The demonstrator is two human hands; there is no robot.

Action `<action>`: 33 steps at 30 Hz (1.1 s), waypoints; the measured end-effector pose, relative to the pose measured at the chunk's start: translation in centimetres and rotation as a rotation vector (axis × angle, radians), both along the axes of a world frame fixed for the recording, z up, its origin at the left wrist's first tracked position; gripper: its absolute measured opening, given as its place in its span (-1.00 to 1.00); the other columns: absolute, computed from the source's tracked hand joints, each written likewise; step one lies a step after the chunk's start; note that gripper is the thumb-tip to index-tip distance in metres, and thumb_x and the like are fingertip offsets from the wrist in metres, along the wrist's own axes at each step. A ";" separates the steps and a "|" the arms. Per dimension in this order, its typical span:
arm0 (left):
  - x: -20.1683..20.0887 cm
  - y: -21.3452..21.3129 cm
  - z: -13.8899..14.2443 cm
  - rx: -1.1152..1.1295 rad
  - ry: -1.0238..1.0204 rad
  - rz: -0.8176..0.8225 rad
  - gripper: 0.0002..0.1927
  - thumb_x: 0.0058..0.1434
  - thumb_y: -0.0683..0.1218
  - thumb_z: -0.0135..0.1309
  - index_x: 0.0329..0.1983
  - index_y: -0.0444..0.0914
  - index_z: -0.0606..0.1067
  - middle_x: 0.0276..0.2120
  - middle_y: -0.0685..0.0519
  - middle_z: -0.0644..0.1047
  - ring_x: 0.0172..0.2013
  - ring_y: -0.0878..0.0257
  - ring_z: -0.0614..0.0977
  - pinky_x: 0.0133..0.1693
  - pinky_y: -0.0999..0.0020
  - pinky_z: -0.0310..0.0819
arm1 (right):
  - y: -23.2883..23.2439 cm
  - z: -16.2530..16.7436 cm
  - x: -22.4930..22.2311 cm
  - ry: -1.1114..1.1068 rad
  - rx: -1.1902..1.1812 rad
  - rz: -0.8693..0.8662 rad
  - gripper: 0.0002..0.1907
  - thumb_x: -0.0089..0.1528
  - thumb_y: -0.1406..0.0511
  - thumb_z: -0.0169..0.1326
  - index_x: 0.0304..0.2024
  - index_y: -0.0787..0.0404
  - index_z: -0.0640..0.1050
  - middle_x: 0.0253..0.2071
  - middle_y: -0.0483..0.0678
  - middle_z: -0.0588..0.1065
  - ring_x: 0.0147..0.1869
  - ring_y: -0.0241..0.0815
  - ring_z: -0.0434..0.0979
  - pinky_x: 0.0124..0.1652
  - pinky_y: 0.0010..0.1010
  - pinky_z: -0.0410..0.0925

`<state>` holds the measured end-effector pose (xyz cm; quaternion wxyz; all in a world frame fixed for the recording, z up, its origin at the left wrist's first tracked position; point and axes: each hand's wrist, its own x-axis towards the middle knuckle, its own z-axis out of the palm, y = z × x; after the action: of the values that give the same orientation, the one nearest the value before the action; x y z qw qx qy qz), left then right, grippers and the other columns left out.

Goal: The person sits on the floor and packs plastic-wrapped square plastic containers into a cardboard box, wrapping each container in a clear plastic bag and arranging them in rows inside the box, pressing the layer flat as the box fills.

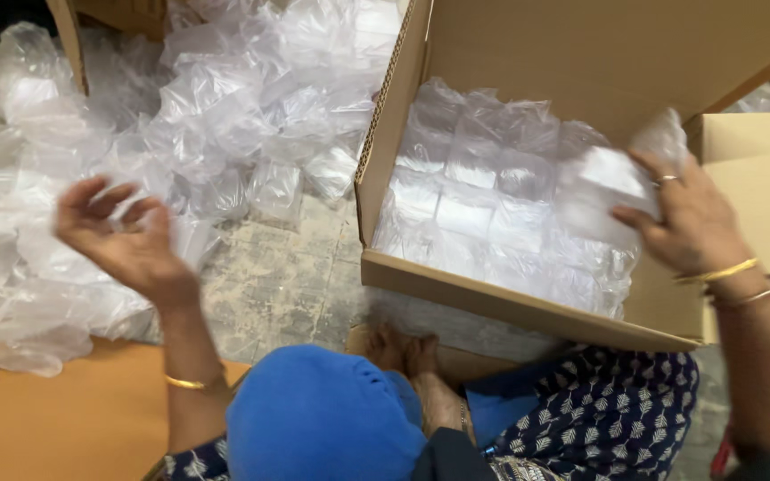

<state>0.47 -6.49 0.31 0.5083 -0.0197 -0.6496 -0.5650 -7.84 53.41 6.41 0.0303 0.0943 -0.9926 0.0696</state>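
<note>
My right hand (683,223) grips a clear plastic packet (612,183) and holds it inside the open cardboard box (456,289), at its right side. The box is lined with rows of the same clear packets (479,191). My left hand (122,236) is raised over the floor at the left, palm up and fingers spread, blurred by motion; it hovers just before a heap of loose clear packets (216,116) and nothing is plainly in its grasp. Gold bangles sit on both wrists.
Loose packets cover the floor at the left and back. A flat brown cardboard sheet (73,419) lies at the lower left, another cardboard piece (759,169) at the right. My blue-clad knee (323,419) and bare feet (407,356) are below the box, on worn concrete floor (282,285).
</note>
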 end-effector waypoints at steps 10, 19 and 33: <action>4.2 -11.0 -14.6 -0.193 -1.427 0.849 0.02 0.01 0.22 0.42 0.40 -0.23 0.17 0.42 -0.18 -0.03 0.26 -0.49 0.04 0.00 -0.67 0.07 | 6.8 -14.1 -0.1 -0.526 0.681 0.088 -0.38 0.34 -0.16 -0.33 0.32 -0.14 0.40 0.34 -0.19 0.38 0.44 -0.17 0.32 0.34 -0.06 0.19; 4.1 -9.4 -14.0 -0.597 -1.477 0.773 0.23 -0.17 0.35 0.39 0.50 -0.27 0.20 0.35 -0.35 0.22 0.32 -0.36 0.16 0.15 -0.47 0.08 | 3.0 -12.9 1.1 -0.430 0.411 -0.005 -0.23 0.29 -0.28 -0.35 0.21 0.02 0.48 0.26 -0.06 0.47 0.37 -0.03 0.41 0.27 -0.09 0.25; 2.4 1.7 -16.7 -0.858 -1.401 0.337 0.32 -0.17 0.51 0.23 0.49 -0.29 0.02 0.35 -0.30 0.20 0.39 -0.20 0.17 0.34 -0.32 -0.24 | 4.1 -19.9 0.0 -0.393 0.102 -0.220 0.07 0.26 -0.36 -0.38 0.39 0.41 0.16 0.26 0.32 0.32 0.36 0.20 0.27 0.25 0.15 0.15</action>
<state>2.89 -4.84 -16.40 0.0131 0.2417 -0.9680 -0.0668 -7.84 57.47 -13.52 -0.1610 -0.0286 -0.9860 0.0324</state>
